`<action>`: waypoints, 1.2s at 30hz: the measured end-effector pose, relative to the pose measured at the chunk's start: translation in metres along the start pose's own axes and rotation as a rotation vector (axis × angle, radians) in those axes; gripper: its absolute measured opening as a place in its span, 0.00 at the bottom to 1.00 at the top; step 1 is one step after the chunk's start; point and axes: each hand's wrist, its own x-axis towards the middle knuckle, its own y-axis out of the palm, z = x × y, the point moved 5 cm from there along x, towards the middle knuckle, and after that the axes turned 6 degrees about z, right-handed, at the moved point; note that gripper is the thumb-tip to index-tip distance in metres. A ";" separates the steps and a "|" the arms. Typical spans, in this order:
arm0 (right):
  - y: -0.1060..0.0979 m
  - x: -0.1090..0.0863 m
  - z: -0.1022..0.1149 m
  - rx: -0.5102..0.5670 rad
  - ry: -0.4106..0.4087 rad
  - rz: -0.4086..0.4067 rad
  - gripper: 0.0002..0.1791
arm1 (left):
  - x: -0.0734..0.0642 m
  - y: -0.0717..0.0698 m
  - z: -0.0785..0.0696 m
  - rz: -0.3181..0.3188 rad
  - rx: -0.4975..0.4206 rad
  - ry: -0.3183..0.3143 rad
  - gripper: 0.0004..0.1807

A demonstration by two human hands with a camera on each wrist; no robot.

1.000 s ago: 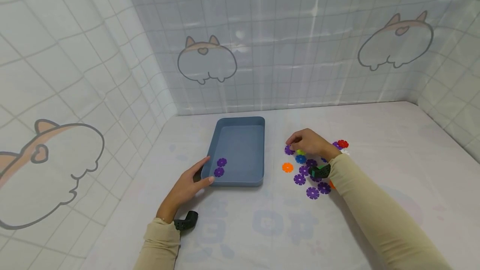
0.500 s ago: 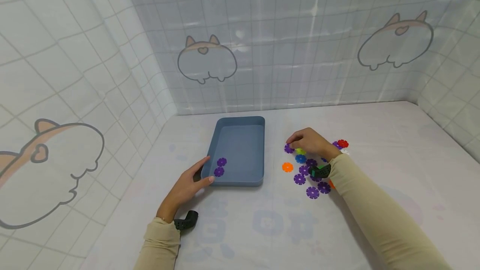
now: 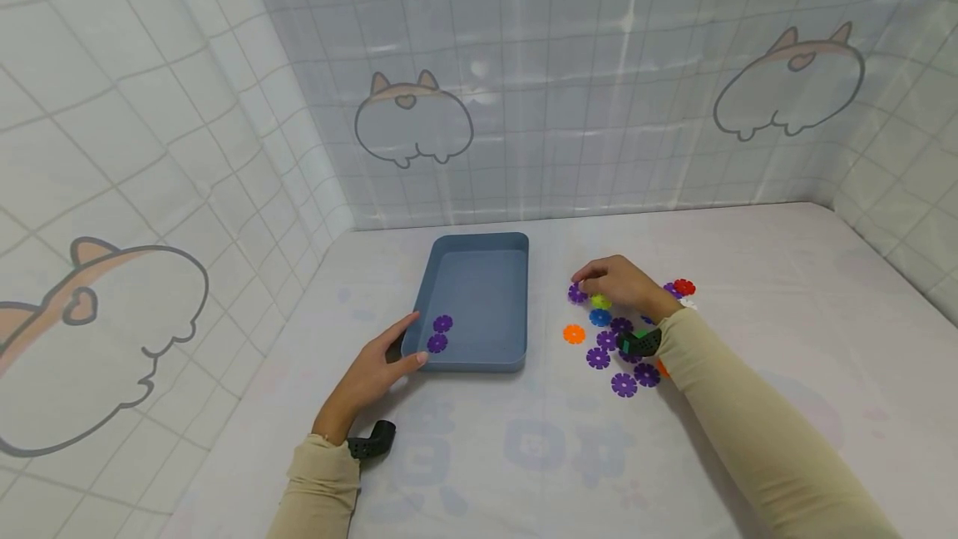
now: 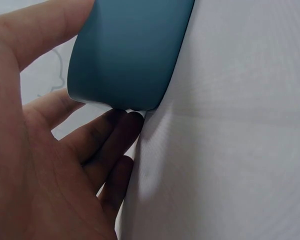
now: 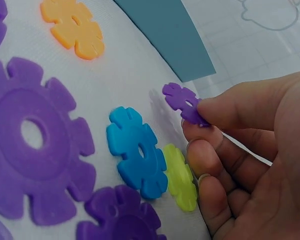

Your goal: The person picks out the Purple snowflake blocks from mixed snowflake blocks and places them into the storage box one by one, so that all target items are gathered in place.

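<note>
In the head view my left hand [image 3: 374, 368] grips the near left corner of a blue-grey tray [image 3: 486, 306], thumb on the near side and fingers along the left. The left wrist view shows its fingertips right at the bottom edge of the tray wall [image 4: 125, 55]. Two purple notched discs [image 3: 442, 323] lie inside the tray near that corner. My right hand [image 3: 617, 283] pinches another purple notched disc [image 5: 177, 97] between thumb and index finger, just above the cloth. Directly under that hand lie a lime-green disc [image 5: 180, 177] and a blue disc [image 5: 137, 150].
More notched discs are scattered right of the tray: several purple ones [image 3: 624, 385], an orange one [image 3: 574, 333] and a red one [image 3: 684, 287]. The right wrist and sleeve [image 3: 726, 389] partly cover the pile. A pale cloth [image 3: 524, 456] covers the table, with tile-patterned walls behind and beside.
The purple disc in my right hand has risen very slightly, showing more of the lime-green disc. My left hand and the tray have not moved.
</note>
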 end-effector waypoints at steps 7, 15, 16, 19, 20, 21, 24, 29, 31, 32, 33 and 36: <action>-0.001 -0.001 -0.001 0.020 0.004 -0.021 0.16 | 0.000 0.000 0.002 -0.004 0.001 0.000 0.43; -0.002 -0.002 0.000 0.057 -0.010 -0.046 0.17 | -0.001 0.000 0.001 -0.003 0.010 0.003 0.43; -0.002 -0.002 0.000 0.058 -0.008 -0.046 0.17 | -0.001 0.000 0.001 -0.002 0.009 0.004 0.43; -0.002 -0.002 0.000 0.049 -0.004 -0.046 0.16 | 0.000 0.000 0.000 -0.003 0.000 0.002 0.43; -0.002 -0.002 -0.001 0.046 -0.001 -0.046 0.17 | 0.000 0.000 0.000 -0.003 -0.001 0.002 0.43; -0.002 -0.002 -0.001 0.044 0.001 -0.046 0.17 | 0.000 0.000 -0.001 -0.004 0.000 0.002 0.43; -0.002 -0.002 -0.001 0.036 0.007 -0.049 0.17 | 0.000 0.000 -0.001 -0.005 0.002 0.001 0.43; -0.003 -0.001 -0.004 0.046 0.030 -0.059 0.18 | -0.001 0.000 -0.001 -0.005 0.006 0.000 0.43; -0.004 -0.001 -0.005 0.058 0.038 -0.064 0.18 | -0.001 0.000 -0.002 -0.005 0.004 -0.001 0.43; -0.004 -0.001 -0.005 0.065 0.043 -0.066 0.18 | -0.001 -0.001 -0.002 -0.005 0.004 -0.001 0.43; -0.005 -0.001 -0.005 0.069 0.045 -0.067 0.19 | -0.002 -0.001 -0.002 -0.004 0.003 0.000 0.43; -0.005 -0.001 -0.006 0.077 0.047 -0.071 0.20 | -0.002 -0.001 -0.003 -0.004 0.000 0.003 0.43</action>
